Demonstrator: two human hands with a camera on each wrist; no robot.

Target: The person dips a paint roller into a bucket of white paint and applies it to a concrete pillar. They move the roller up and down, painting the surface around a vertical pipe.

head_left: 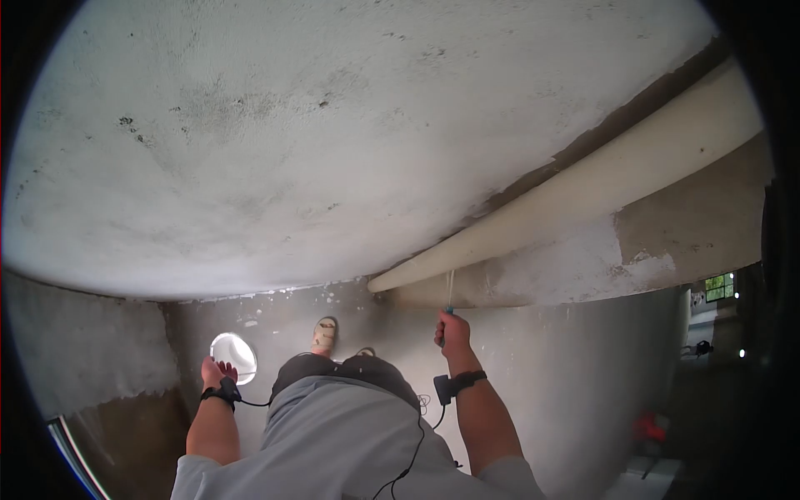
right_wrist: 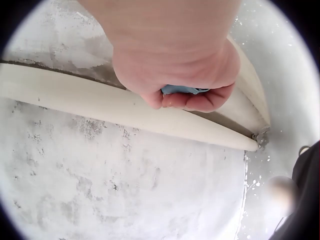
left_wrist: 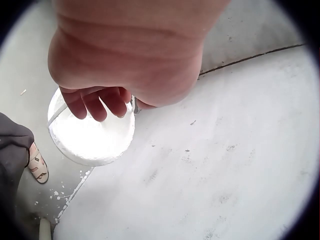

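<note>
My right hand grips a blue-handled tool with a slim pale head. The head points away from me and overlaps the wall strip beside a cream pipe in the head view. In the right wrist view, curled fingers wrap the blue handle, and the rest of the tool is hidden. My left hand hangs at a round white bucket, fingers loosely bent and spread. White contents fill the bucket in the left wrist view, and a handle band crosses its rim near the fingertips.
A large whitish wall with dark scuffs rises ahead. White spatters dot the grey floor along its foot, where a sandalled foot stands. Cables run from the wrist cameras over the grey shirt. A red object lies far right.
</note>
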